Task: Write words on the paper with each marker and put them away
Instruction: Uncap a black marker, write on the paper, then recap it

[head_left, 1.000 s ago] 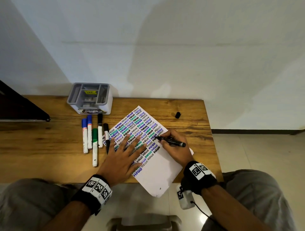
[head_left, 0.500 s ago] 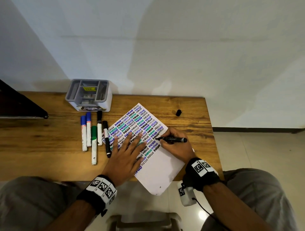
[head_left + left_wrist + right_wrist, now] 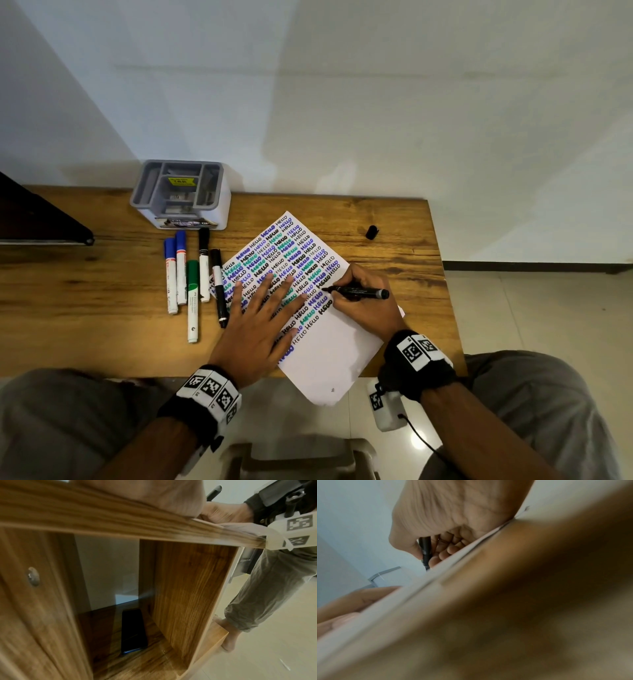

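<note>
Left hand [image 3: 260, 322] flat, fingers spread, pinning paper [image 3: 325, 356] on desk [image 3: 102, 308] and hiding some words. Right hand [image 3: 368, 305] grips black marker [image 3: 359, 292], tip on paper. Five more markers [image 3: 191, 274] left of the sheet. Loose cap [image 3: 372, 232] far right. Right wrist view mostly blurred.

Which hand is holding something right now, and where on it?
Right hand grips the black marker near its tip end, nib on the paper. Left hand lies flat on the paper, holding nothing.
</note>
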Motion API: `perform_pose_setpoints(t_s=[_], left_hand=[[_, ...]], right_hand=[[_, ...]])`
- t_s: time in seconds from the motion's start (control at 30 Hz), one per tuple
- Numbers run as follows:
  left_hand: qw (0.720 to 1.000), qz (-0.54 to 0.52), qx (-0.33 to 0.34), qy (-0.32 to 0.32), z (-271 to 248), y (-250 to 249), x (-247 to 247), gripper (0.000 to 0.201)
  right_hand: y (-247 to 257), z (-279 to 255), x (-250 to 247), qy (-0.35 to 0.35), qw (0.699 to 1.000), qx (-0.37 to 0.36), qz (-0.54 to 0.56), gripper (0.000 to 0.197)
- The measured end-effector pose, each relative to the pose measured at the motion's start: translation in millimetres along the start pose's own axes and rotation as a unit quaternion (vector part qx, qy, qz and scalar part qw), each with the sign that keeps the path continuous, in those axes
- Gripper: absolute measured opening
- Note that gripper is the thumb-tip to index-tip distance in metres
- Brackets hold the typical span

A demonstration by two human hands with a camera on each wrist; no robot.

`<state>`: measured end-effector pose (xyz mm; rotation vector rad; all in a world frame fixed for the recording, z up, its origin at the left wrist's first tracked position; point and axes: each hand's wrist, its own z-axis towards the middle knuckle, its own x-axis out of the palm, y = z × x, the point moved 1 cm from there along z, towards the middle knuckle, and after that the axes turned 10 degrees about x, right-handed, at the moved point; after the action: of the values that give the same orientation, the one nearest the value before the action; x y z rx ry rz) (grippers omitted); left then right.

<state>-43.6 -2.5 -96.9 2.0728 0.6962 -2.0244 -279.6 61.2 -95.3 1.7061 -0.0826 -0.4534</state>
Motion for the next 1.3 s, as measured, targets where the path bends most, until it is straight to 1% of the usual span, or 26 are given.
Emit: perform_pose_setpoints(t_s=[0.23, 0.33, 0.37, 0.47, 0.53, 0.6, 0.63, 0.77, 0.9, 0.97, 1.13, 1.3], left_hand=[[1.0, -0.009, -0.003, -0.003, 0.6, 0.7, 0.9, 0.056], [1.0, -0.01, -0.003, -0.006, 0.6, 0.8, 1.0, 0.056], [1.0, -0.011, -0.002, -0.007, 0.7, 0.6, 0.8, 0.056], [1.0, -0.012, -0.003, -0.01, 0.8, 0.6, 0.5, 0.055], [1.0, -0.015, -0.003, -0.011, 0.7, 0.8, 0.8, 0.055], [1.0, -0.021, -0.002, -0.012, 0.7, 0.7, 1.0, 0.056], [1.0, -0.021, -0.002, -0.012, 0.8, 0.7, 0.9, 0.055], [1.0, -0.017, -0.004, -0.011, 0.7, 1.0, 1.0, 0.055], [1.0, -0.021, -0.003, -0.017, 0.3, 0.8, 0.6, 0.056], [1.0, -0.02, -0.001, -0.019, 0.4, 0.2, 0.4, 0.055], [0.999, -0.023, -0.002, -0.022, 0.2, 0.8, 0.1, 0.055], [1.0, -0.013, -0.006, -0.011, 0.5, 0.9, 0.5, 0.056]], right_hand=[[0.6, 0.1, 0.1, 0.005, 1.0, -0.003, -0.013, 0.011], [4.2, -0.5, -1.4, -0.004, 1.0, -0.006, -0.015, 0.023], [4.3, -0.4, -1.9, -0.007, 1.0, -0.005, -0.014, 0.024], [1.5, 0.0, -1.8, 0.002, 1.0, 0.005, -0.019, 0.012], [1.8, -0.2, -2.1, -0.001, 1.0, 0.014, -0.014, 0.017], [4.6, -0.8, -2.6, -0.011, 1.0, 0.004, -0.012, 0.028], [5.9, -1.0, -2.2, -0.012, 1.0, -0.001, -0.011, 0.028], [6.1, -1.5, -2.0, -0.012, 1.0, 0.003, -0.019, 0.021], [4.5, 0.1, -2.9, -0.029, 0.999, 0.012, -0.022, 0.028], [3.5, 0.9, -3.0, -0.029, 0.999, 0.016, -0.015, 0.027], [8.3, -1.1, -2.3, -0.02, 1.0, 0.001, -0.013, 0.027], [0.8, 1.6, -4.2, -0.037, 0.999, 0.028, -0.022, 0.016]])
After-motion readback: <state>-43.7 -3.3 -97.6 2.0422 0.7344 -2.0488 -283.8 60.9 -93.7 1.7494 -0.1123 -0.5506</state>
